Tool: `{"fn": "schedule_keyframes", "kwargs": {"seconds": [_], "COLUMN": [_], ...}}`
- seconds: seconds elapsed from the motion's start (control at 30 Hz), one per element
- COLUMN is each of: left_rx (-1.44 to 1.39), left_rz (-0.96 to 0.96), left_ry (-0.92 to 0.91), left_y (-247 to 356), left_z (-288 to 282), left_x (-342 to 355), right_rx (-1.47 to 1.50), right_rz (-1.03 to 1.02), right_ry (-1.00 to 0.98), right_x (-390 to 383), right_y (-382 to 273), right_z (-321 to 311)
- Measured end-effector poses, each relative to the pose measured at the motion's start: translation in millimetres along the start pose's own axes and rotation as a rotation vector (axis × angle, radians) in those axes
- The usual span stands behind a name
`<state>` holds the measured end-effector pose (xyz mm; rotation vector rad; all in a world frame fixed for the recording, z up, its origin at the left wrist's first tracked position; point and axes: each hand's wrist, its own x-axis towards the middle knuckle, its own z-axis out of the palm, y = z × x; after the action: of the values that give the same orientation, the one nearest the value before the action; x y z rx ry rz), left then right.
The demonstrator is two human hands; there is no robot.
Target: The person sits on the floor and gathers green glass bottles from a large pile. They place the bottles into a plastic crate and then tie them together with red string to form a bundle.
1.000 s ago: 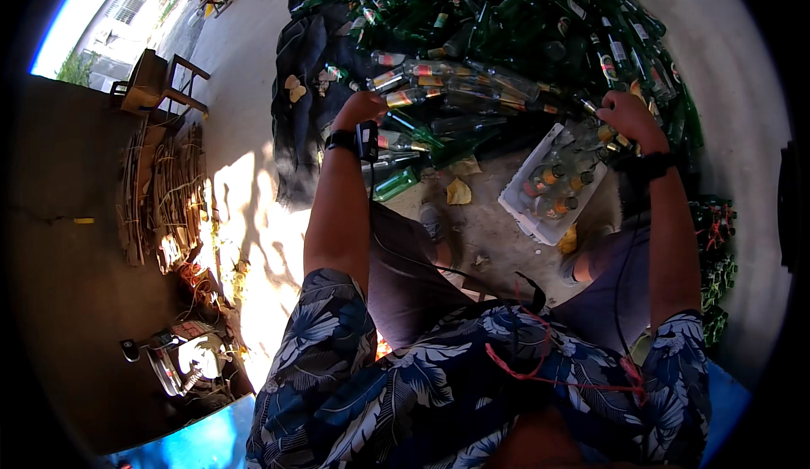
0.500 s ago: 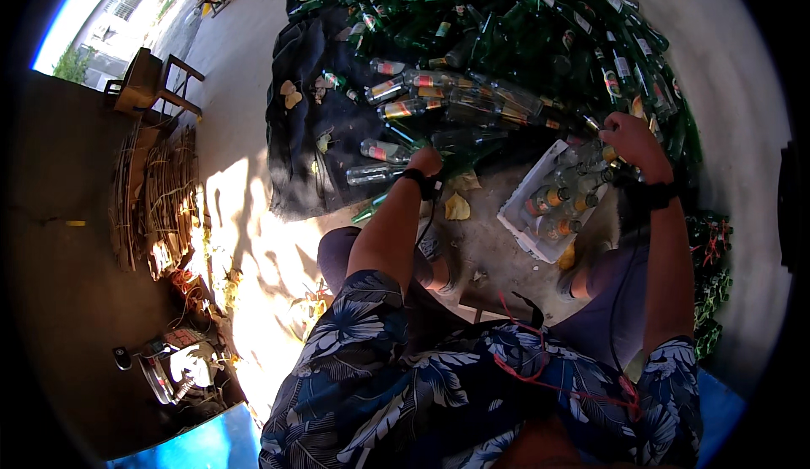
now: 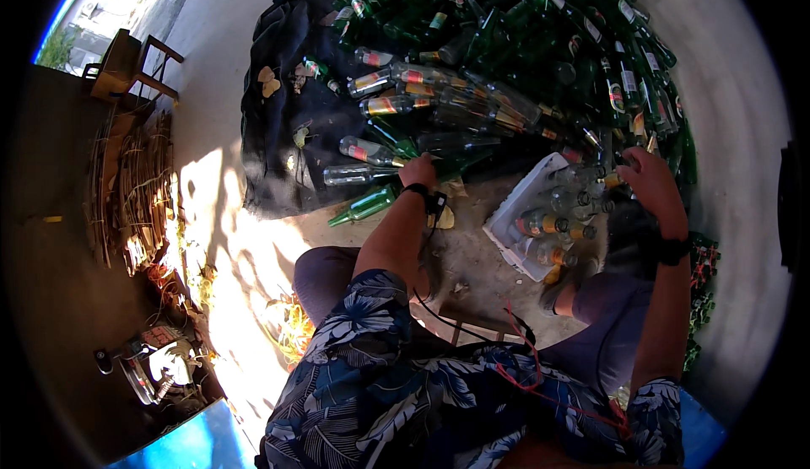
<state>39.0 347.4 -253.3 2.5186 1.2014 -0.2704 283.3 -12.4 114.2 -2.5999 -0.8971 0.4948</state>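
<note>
Lying just above and left of the frame's centre, a clear red-labelled bottle (image 3: 364, 149) points its neck at my left hand (image 3: 418, 170); I cannot tell whether that grip is closed. Right of centre, my right hand (image 3: 652, 182) curls near a white crate (image 3: 515, 200) holding clear bottles (image 3: 542, 223), its grip likewise unclear.

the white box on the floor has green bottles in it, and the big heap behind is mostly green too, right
No, the bottles in the white box are clear, as the head view shows; the big heap is mostly green.
</note>
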Motion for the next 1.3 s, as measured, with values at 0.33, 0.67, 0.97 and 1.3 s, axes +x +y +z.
{"fn": "schedule_keyframes", "kwargs": {"seconds": [0.33, 0.67, 0.97, 1.3], "left_rx": [-0.100, -0.195, 0.309, 0.256], "left_rz": [-0.098, 0.051, 0.115, 0.047], "left_ry": [0.159, 0.017, 0.033, 0.327], "left_y": [-10, -80, -60, -68], "left_z": [-23, -20, 14, -33], "left_x": [34, 81, 44, 60], "right_rx": [0.008, 0.035, 0.048, 0.081], "right_rz": [0.094, 0.043, 0.063, 0.033], "right_ry": [0.011, 0.006, -0.016, 0.003], "right_x": [-8, -7, -11, -16], "right_y": [-3, -11, -1, 1], "right_z": [-5, -2, -5, -14]}}
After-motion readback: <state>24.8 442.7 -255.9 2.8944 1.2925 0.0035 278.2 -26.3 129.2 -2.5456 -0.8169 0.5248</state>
